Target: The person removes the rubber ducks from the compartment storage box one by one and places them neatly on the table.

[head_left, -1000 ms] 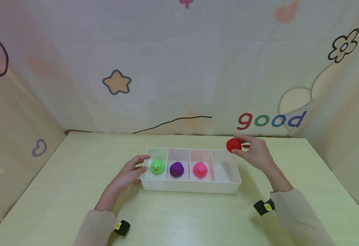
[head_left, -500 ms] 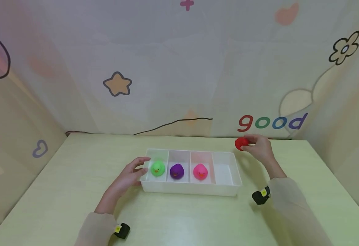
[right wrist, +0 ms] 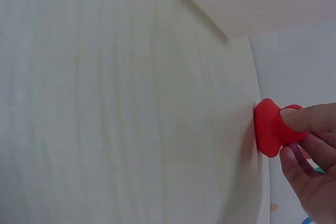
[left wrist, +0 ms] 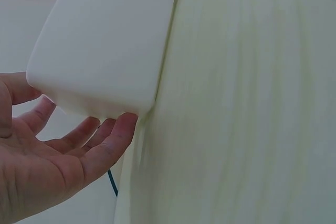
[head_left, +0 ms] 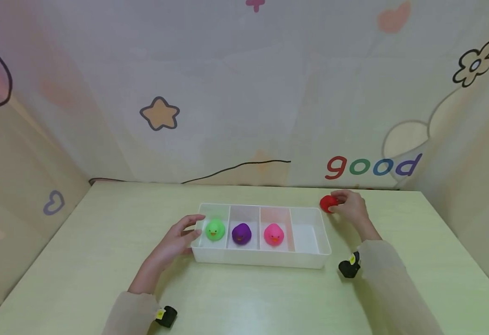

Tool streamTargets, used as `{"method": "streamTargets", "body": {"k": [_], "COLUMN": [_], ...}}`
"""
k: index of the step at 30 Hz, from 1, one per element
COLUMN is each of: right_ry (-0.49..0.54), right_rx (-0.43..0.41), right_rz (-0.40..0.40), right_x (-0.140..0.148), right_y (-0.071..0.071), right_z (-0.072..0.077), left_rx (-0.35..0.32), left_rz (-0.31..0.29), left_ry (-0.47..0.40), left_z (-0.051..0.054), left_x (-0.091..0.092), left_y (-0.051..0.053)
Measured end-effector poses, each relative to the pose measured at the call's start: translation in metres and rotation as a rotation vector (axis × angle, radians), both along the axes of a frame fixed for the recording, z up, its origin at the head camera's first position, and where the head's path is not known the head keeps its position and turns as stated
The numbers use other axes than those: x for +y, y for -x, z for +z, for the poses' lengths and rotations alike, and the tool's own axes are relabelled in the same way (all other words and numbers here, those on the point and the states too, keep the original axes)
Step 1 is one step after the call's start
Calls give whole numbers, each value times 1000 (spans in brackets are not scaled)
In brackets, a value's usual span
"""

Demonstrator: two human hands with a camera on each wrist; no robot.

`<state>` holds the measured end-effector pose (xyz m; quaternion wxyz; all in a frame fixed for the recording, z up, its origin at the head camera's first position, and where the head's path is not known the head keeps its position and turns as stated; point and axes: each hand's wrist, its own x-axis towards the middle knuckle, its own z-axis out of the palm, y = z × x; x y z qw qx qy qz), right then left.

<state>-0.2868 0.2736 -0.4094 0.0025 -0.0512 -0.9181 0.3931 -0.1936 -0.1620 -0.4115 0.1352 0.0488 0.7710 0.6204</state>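
Note:
My left hand [head_left: 176, 239] holds the left end of a white divided tray [head_left: 261, 257], its fingertips against the end wall. In the tray's compartments, from the left, sit a green toy duck [head_left: 214, 229], a purple toy duck [head_left: 241, 234] and a pink toy duck [head_left: 274, 234]. The rightmost compartment is bare. Behind the tray's back right corner, my right hand [head_left: 352, 208] pinches a red toy duck [head_left: 328, 204] between thumb and fingers. In the right wrist view the red duck's [right wrist: 268, 128] base is down at the tabletop, touching or nearly so.
A pale wooden table [head_left: 244, 298] carries the tray. A printed cloth backdrop [head_left: 236, 93] rises right behind the table's far edge, with more cloth at both sides. Each wrist wears a small black camera, the right one [head_left: 349, 266] beside the sleeve.
My right hand has carried the red duck away from the tray's back right corner, to the right, then lowered it toward the table. The left hand and tray stay put.

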Motion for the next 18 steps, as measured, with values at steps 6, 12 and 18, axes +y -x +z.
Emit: {"method": "streamTargets", "body": {"k": [6, 12, 18], "right_ry": [38, 50, 38], "right_rx": [-26, -33, -23], "right_rz": [-5, 16, 40], "right_x": [-3, 0, 1], "right_y": [-1, -2, -1], "right_z": [0, -3, -6], "left_rx": [-5, -5, -9], "left_rz": [6, 3, 11], "left_ry": [0, 6, 19], "left_z": [2, 1, 1], "left_x": [1, 0, 0], "left_y": [-1, 0, 0]}}
